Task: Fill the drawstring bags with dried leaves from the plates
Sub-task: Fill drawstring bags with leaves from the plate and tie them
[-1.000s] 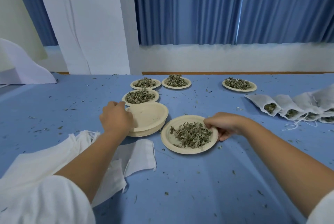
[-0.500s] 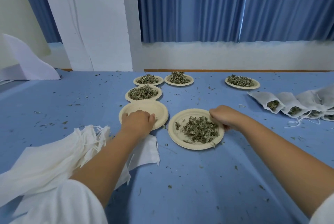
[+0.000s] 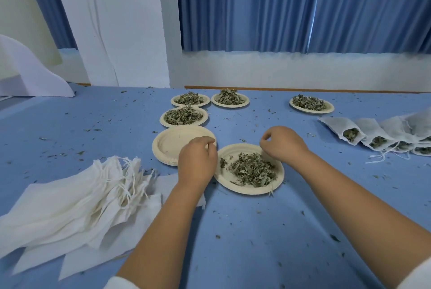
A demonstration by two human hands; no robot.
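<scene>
Leaves (image 3: 253, 169) lie heaped on the near plate (image 3: 247, 192), mid-table (image 3: 233, 230). Right hand (image 3: 283, 144) hovers at its far rim, fingers loosely curled and empty. Left hand (image 3: 197, 162) sits beside the empty plate stack (image 3: 172, 144); its finger state cannot be told. Recommended: take one empty bag (image 3: 81, 195), hold its mouth over the plate, transfer small pinches.

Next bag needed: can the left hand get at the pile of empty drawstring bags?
Probably yes: the empty drawstring bags lie uncovered just left of the left hand, with nothing between them.
</scene>
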